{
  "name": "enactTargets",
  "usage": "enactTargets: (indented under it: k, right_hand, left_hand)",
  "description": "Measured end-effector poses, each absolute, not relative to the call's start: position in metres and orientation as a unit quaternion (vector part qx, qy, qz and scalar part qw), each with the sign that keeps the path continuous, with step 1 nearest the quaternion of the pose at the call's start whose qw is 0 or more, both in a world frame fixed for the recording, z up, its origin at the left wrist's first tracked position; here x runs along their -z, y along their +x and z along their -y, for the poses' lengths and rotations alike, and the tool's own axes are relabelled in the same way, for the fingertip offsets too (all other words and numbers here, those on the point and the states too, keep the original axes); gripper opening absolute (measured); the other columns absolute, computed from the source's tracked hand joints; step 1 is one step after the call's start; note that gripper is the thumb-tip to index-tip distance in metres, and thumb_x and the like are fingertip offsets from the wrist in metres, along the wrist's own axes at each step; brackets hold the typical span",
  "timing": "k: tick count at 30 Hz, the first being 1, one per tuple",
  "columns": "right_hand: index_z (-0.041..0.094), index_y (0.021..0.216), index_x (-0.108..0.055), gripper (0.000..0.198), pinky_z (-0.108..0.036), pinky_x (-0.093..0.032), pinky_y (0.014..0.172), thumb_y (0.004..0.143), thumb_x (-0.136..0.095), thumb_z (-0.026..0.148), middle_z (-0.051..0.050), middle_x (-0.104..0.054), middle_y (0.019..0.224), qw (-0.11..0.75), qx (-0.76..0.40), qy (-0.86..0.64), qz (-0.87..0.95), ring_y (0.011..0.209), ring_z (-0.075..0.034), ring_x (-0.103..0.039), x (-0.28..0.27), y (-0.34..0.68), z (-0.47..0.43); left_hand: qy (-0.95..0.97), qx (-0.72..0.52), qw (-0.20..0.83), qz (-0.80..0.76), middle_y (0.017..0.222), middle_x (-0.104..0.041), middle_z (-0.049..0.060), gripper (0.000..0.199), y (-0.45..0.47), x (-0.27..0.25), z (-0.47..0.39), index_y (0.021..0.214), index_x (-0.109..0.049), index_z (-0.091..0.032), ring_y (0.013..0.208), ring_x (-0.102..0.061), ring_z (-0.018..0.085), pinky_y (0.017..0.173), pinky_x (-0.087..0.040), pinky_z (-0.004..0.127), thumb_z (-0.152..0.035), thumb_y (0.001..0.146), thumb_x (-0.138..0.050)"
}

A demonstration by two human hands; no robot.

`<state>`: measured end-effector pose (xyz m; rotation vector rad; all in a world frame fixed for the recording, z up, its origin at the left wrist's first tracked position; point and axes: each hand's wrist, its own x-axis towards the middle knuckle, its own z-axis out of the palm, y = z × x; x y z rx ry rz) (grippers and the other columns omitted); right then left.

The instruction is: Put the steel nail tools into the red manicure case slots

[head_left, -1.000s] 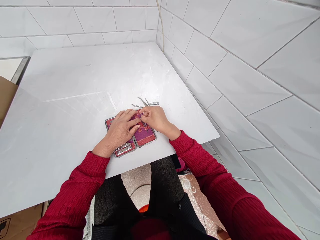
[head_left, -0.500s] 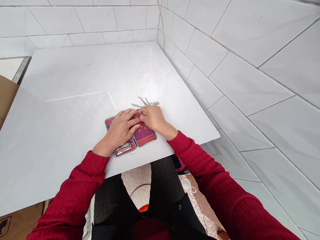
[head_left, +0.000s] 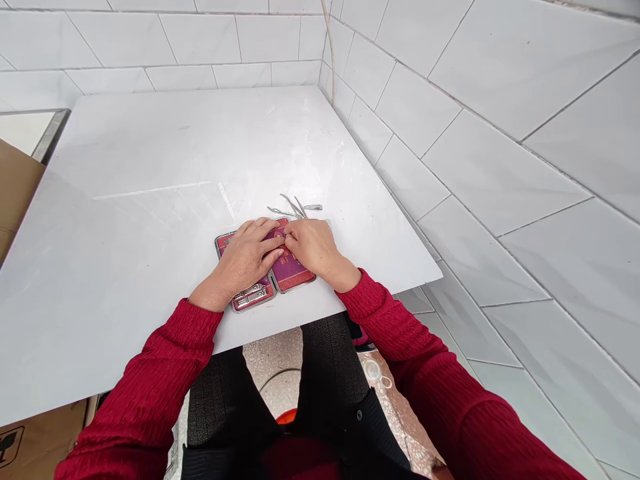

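Note:
An open manicure case [head_left: 294,277] with a red and purple lining and a metal rim lies near the table's front edge. My left hand [head_left: 243,259] rests flat over its left half and hinge, fingers stretched out towards the right half. Below that palm, nail clippers [head_left: 251,297] show in the left half. Over the right half, my right hand [head_left: 315,247] has thumb and fingers pinched close to the left fingertips; whatever they hold is hidden. Just beyond the case lie several metal tools [head_left: 299,207], some with curved handles, partly covered by the right hand.
The white table [head_left: 150,153] reaches back to a tiled wall [head_left: 200,40], with another tiled wall [head_left: 480,173] along the right. A cable [head_left: 329,53] hangs in the corner. Cardboard [head_left: 17,187] stands at the left edge, and another cardboard box [head_left: 45,440] sits below.
My right hand has shifted slightly right and down over the case, baring more of its lining. The left hand stays in place on the case. The whole view has moved a little.

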<state>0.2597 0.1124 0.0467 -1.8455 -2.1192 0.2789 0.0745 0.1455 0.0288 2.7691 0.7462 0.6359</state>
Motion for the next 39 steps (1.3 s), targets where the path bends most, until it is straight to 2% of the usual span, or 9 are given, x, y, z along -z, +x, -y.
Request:
enactTargets:
  k: [7,12,15,22,27,30,34,37,39]
  right_hand:
    - [0.018,0.093,-0.076,0.026,-0.033,-0.037,0.072,0.099,-0.051,0.018,-0.010,-0.075,0.094,0.166,-0.092,-0.643,0.742,0.085,-0.023,-0.064,-0.043,0.259,-0.106]
    - [0.021,0.111,-0.076,0.027,-0.032,-0.042,0.076,0.097,-0.053,0.018,-0.006,-0.075,0.103,0.283,-0.071,-0.666,0.687,0.088,-0.021,-0.064,-0.041,0.280,-0.113]
    - [0.021,0.100,-0.077,0.023,-0.031,-0.042,0.072,0.093,-0.055,0.018,-0.004,-0.075,0.098,0.304,-0.066,-0.699,0.644,0.081,-0.020,-0.063,-0.043,0.301,-0.122]
    - [0.021,0.079,-0.073,0.020,-0.031,-0.034,0.061,0.091,-0.057,0.022,-0.002,-0.074,0.081,0.228,-0.084,-0.746,0.621,0.071,-0.018,-0.061,-0.041,0.315,-0.133]
    - [0.021,0.089,-0.076,0.018,-0.030,-0.036,0.063,0.093,-0.062,0.032,-0.004,-0.077,0.094,0.193,-0.078,-0.740,0.640,0.080,-0.019,-0.064,-0.046,0.303,-0.143]
    - [0.022,0.098,-0.076,0.016,-0.029,-0.039,0.067,0.092,-0.064,0.031,-0.005,-0.077,0.104,0.168,-0.068,-0.729,0.660,0.085,-0.019,-0.065,-0.052,0.295,-0.152]
    - [0.020,0.094,-0.076,0.017,-0.030,-0.041,0.069,0.093,-0.060,0.025,-0.006,-0.077,0.100,0.139,-0.071,-0.727,0.669,0.085,-0.021,-0.066,-0.052,0.288,-0.163]
    - [0.019,0.083,-0.075,0.017,-0.030,-0.041,0.069,0.092,-0.060,0.021,-0.007,-0.077,0.090,0.160,-0.087,-0.731,0.658,0.082,-0.020,-0.065,-0.047,0.288,-0.168]
    - [0.019,0.076,-0.073,0.017,-0.029,-0.041,0.068,0.089,-0.062,0.020,-0.005,-0.075,0.083,0.211,-0.118,-0.722,0.648,0.077,-0.019,-0.063,-0.042,0.292,-0.170]
  left_hand:
    - [0.938,-0.214,0.094,-0.255,0.143,-0.059,0.012,0.035,0.074,-0.029,-0.145,0.120,-0.074,-0.022,0.130,-0.052,0.032,0.110,-0.044,0.057,-0.034,0.105,-0.045]
    - [0.940,-0.210,0.093,-0.254,0.142,-0.059,0.013,0.036,0.074,-0.030,-0.145,0.118,-0.075,-0.021,0.132,-0.052,0.032,0.110,-0.045,0.056,-0.035,0.106,-0.044]
    - [0.939,-0.213,0.095,-0.254,0.142,-0.059,0.013,0.035,0.074,-0.031,-0.145,0.116,-0.075,-0.021,0.132,-0.052,0.032,0.109,-0.046,0.057,-0.035,0.106,-0.044]
    - [0.940,-0.215,0.089,-0.250,0.139,-0.060,0.013,0.034,0.073,-0.029,-0.145,0.116,-0.074,-0.020,0.130,-0.053,0.031,0.107,-0.047,0.056,-0.033,0.106,-0.045]
    - [0.940,-0.219,0.086,-0.247,0.142,-0.059,0.013,0.034,0.072,-0.027,-0.146,0.120,-0.073,-0.019,0.132,-0.052,0.032,0.107,-0.047,0.056,-0.032,0.106,-0.045]
    - [0.940,-0.216,0.087,-0.250,0.143,-0.059,0.013,0.034,0.072,-0.027,-0.145,0.120,-0.073,-0.020,0.132,-0.052,0.032,0.108,-0.047,0.056,-0.032,0.106,-0.045]
    - [0.939,-0.214,0.095,-0.254,0.141,-0.060,0.013,0.033,0.072,-0.028,-0.145,0.121,-0.074,-0.021,0.132,-0.052,0.033,0.108,-0.046,0.057,-0.032,0.105,-0.046]
    - [0.937,-0.215,0.100,-0.256,0.141,-0.060,0.012,0.033,0.072,-0.027,-0.146,0.121,-0.074,-0.022,0.132,-0.051,0.033,0.108,-0.046,0.056,-0.032,0.105,-0.047]
    - [0.937,-0.215,0.099,-0.256,0.141,-0.061,0.012,0.033,0.073,-0.026,-0.146,0.120,-0.074,-0.021,0.132,-0.052,0.033,0.108,-0.046,0.056,-0.033,0.105,-0.047]
